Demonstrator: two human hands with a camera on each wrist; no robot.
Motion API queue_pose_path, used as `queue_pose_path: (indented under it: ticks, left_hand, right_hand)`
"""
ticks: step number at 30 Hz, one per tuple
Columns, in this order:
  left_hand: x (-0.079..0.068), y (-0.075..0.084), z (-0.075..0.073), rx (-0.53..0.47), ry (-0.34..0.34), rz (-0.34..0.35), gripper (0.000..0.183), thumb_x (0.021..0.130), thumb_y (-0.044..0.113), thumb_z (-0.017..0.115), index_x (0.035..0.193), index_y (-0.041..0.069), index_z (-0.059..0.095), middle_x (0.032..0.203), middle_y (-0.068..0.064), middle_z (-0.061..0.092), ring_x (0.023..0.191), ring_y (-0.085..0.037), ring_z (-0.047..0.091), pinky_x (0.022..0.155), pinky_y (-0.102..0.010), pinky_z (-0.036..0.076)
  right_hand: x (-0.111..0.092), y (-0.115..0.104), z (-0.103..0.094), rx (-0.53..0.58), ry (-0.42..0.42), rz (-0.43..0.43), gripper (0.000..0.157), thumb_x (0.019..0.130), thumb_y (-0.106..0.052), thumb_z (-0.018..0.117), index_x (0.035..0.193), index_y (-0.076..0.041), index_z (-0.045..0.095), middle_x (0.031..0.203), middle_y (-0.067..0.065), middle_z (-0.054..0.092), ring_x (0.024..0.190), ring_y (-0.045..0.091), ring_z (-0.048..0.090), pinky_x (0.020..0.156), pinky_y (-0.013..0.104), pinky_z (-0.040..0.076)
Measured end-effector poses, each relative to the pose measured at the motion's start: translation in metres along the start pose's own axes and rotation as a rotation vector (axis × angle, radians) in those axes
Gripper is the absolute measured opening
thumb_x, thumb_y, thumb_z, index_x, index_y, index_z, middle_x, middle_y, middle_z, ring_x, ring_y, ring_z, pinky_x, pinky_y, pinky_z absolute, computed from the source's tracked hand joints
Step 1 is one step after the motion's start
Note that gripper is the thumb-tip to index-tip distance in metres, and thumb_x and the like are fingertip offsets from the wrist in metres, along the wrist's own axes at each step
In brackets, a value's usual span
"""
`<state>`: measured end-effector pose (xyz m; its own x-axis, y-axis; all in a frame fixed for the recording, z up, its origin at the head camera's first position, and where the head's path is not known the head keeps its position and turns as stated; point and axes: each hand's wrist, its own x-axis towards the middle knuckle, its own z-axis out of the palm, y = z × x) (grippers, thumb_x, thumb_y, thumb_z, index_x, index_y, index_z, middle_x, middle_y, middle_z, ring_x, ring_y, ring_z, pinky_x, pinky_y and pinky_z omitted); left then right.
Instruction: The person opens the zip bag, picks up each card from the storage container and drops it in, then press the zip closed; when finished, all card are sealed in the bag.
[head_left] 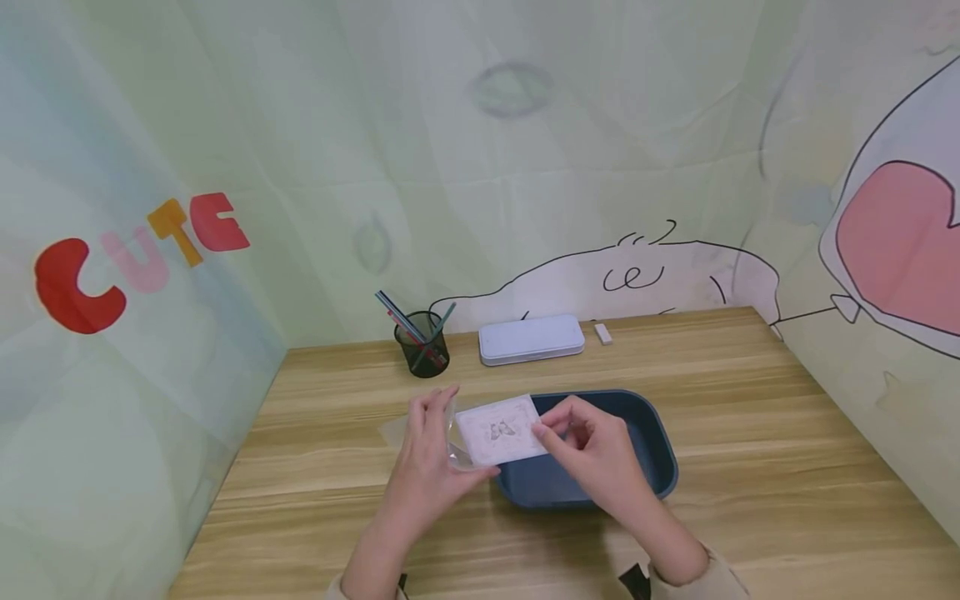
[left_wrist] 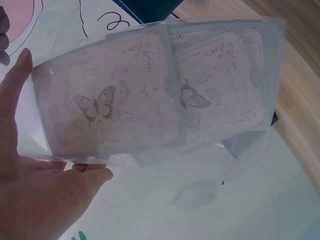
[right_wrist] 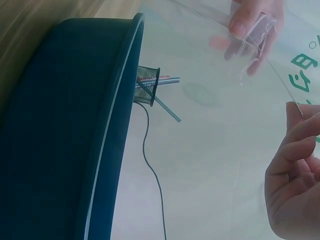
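Over the left part of a dark blue tray, both hands hold a white card printed with a butterfly. My left hand grips its left end together with a clear plastic bag, thumb below and fingers behind. Through the plastic in the left wrist view, several butterfly-printed cards overlap one another. My right hand pinches the card's right edge between thumb and fingertips. Seen edge-on in the right wrist view, the card is a thin line running between the two hands.
Behind the tray stand a black mesh pen cup with pens in it, a pale blue tin case and a small white eraser-like block. Printed curtains surround the wooden table at the back and sides.
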<state>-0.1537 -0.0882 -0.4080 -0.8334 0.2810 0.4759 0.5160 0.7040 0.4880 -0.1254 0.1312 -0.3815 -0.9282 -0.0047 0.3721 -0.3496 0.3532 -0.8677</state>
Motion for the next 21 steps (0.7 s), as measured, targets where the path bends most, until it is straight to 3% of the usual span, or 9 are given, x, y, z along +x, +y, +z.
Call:
queue_pose_path:
  ticks: [6,14,21]
  left_hand:
    - [-0.001,0.001,0.0,-0.018,0.013,0.041,0.111,0.055,0.034,0.094,0.144,0.005,0.034,0.128,-0.013,0.036,0.119,-0.024,0.041,0.101,-0.036,0.04]
    - [-0.001,0.002,0.002,-0.031,0.001,0.039,0.11,0.056,0.035,0.094,0.143,0.005,0.035,0.128,-0.013,0.036,0.117,-0.024,0.042,0.1,-0.038,0.041]
    - [-0.002,0.004,0.004,-0.04,0.001,0.062,0.108,0.057,0.035,0.094,0.142,0.005,0.035,0.127,-0.012,0.036,0.116,-0.023,0.042,0.099,-0.039,0.042]
  right_hand:
    - [0.001,0.005,0.008,0.01,-0.042,-0.019,0.011,0.085,-0.008,0.073,0.085,-0.017,0.067,0.067,-0.008,0.062,0.045,0.011,0.042,0.04,0.021,0.033]
    - [0.002,0.018,0.017,-0.011,-0.094,-0.088,0.005,0.088,-0.027,0.072,0.087,-0.026,0.067,0.068,-0.014,0.062,0.045,0.01,0.046,0.039,0.024,0.038]
    - [0.004,0.018,0.027,-0.026,-0.146,-0.084,0.006,0.088,-0.033,0.071,0.087,-0.03,0.066,0.072,-0.016,0.062,0.045,0.009,0.046,0.039,0.025,0.04]
